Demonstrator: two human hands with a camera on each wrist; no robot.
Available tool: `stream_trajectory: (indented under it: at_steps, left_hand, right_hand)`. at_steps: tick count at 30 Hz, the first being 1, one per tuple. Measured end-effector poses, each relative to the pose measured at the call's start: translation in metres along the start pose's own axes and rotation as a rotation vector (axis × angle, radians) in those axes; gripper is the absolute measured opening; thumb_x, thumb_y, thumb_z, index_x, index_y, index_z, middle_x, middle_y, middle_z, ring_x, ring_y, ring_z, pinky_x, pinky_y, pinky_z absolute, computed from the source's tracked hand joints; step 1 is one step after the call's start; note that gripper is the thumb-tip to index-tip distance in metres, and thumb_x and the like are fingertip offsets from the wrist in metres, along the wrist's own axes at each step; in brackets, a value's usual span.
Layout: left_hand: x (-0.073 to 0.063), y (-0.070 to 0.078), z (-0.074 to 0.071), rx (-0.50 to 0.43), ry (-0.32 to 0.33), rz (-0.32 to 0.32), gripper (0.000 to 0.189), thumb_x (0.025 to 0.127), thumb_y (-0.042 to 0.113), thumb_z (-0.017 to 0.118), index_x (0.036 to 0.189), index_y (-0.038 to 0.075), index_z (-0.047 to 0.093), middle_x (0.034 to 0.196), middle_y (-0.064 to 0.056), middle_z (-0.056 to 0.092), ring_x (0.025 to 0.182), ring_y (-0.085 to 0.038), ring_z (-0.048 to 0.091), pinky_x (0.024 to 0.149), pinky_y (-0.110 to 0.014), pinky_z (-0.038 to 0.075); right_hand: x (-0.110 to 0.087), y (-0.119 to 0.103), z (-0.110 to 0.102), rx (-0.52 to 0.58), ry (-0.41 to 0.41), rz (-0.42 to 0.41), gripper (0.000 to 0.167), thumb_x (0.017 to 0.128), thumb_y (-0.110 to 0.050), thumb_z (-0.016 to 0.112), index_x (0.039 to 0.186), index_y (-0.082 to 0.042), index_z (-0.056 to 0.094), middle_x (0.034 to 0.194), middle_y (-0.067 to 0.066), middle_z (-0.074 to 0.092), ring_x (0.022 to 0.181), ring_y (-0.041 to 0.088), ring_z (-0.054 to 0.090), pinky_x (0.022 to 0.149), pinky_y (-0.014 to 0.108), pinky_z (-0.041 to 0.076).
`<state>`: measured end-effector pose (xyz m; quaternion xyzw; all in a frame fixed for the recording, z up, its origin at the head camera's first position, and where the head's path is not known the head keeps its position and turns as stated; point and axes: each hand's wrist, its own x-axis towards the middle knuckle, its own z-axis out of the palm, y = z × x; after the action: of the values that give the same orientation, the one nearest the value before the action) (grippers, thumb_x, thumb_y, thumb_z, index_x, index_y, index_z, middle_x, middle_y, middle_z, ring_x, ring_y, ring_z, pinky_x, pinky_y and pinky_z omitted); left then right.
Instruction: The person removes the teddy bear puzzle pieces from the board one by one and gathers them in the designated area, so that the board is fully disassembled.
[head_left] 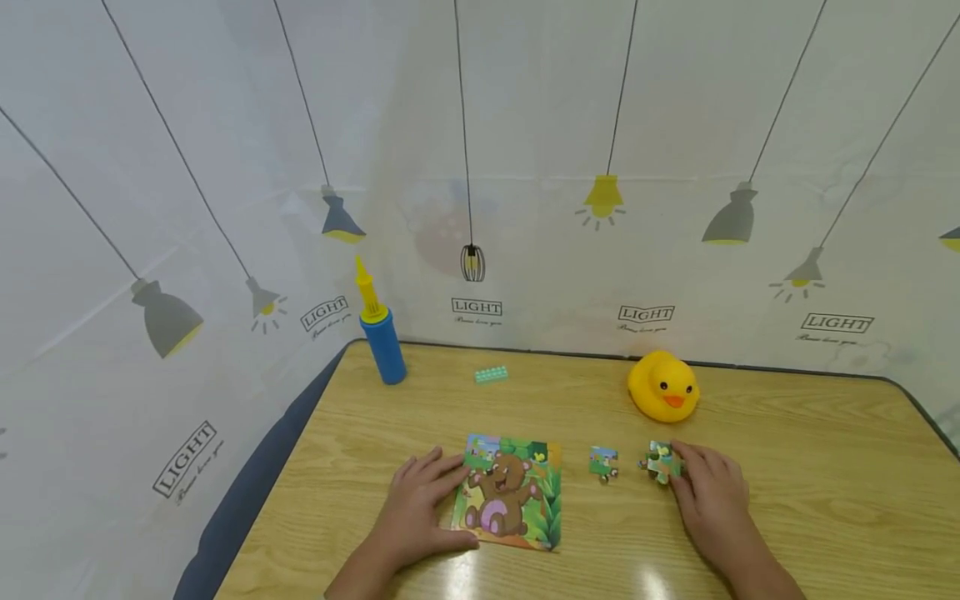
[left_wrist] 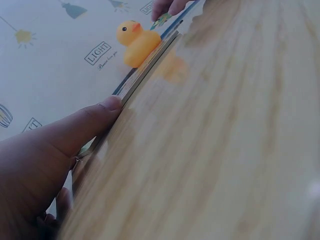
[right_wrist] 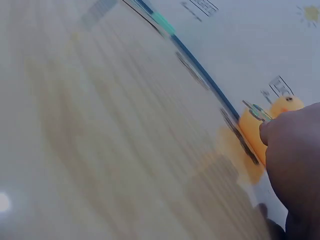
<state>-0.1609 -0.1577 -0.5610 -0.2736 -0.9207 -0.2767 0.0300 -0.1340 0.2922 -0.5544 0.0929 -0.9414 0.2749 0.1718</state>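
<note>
In the head view, my left hand (head_left: pixel 418 508) rests at the left side of a square jigsaw puzzle (head_left: pixel 510 508) with a bear picture. Its fingers lie on the upper left edge, and the straight thumb (left_wrist: pixel 95 117) touches the lower edge. My right hand (head_left: pixel 712 496) pinches a green jigsaw piece (head_left: pixel 662 462) between thumb and fingers. In the right wrist view, that piece (right_wrist: pixel 257 111) is tilted and raised above the table. Another jigsaw piece (head_left: pixel 603 463), blue and green, lies flat between the puzzle and the right hand.
A yellow rubber duck (head_left: pixel 663 387) sits behind the right hand. At the back left stands a blue and yellow hand pump (head_left: pixel 384 333). A turquoise toy brick (head_left: pixel 491 375) lies near the wooden table's (head_left: pixel 577 392) back edge, before a lamp-printed curtain (head_left: pixel 540 250).
</note>
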Motion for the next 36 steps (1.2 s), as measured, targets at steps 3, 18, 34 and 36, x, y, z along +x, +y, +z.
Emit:
stream_trajectory:
  at_steps: [3,18,34,36]
  left_hand:
    - [0.0,-0.001,0.001,0.002,0.001,0.0,0.104,0.071,0.083,0.079,0.15,0.018,0.064,0.16,0.002,0.054,0.153,-0.039,0.039,0.121,-0.072,0.022]
    - [0.001,0.0,-0.001,0.004,-0.001,0.006,0.104,0.072,0.083,0.079,0.15,0.017,0.064,0.159,0.001,0.054,0.152,-0.04,0.039,0.121,-0.073,0.022]
    - [0.0,0.001,0.0,0.013,0.006,0.007,0.104,0.07,0.082,0.081,0.15,0.017,0.064,0.159,0.0,0.054,0.153,-0.04,0.039,0.121,-0.072,0.022]
    - [0.0,0.0,0.0,0.016,0.005,0.005,0.104,0.071,0.082,0.08,0.15,0.017,0.064,0.159,0.0,0.054,0.153,-0.04,0.039,0.121,-0.072,0.023]
  right_hand:
    - [-0.004,0.015,-0.008,-0.021,0.026,-0.016,0.045,0.1,0.003,0.067,0.144,0.006,0.056,0.134,0.029,0.058,0.125,0.049,0.043,0.1,0.061,0.028]
    - [-0.023,0.06,-0.037,-0.006,-0.024,0.012,0.051,0.1,0.011,0.06,0.149,0.016,0.046,0.132,0.036,0.05,0.126,0.056,0.038,0.112,0.064,0.017]
    - [-0.022,0.058,-0.043,-0.016,-0.044,0.094,0.042,0.107,0.0,0.055,0.145,0.018,0.049,0.129,0.038,0.053,0.121,0.053,0.045,0.111,0.068,0.018]
    - [-0.021,0.057,-0.042,-0.012,-0.049,0.119,0.044,0.11,-0.009,0.056,0.144,0.018,0.05,0.131,0.039,0.054,0.123,0.053,0.044,0.109,0.071,0.018]
